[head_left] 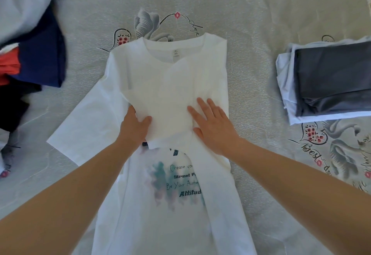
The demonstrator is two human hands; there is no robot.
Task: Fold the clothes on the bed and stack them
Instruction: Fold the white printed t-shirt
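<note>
Hands flatten T-shirt (sleeve folded).

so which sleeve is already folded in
The right sleeve, lying across the white shirt under both hands; the left sleeve is spread flat on the bed.

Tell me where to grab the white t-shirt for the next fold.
Probably take the white t-shirt by its spread left sleeve, pinching the outer edge from the left. The right side is already folded in under the right hand, so that sleeve is the loose part.
</note>
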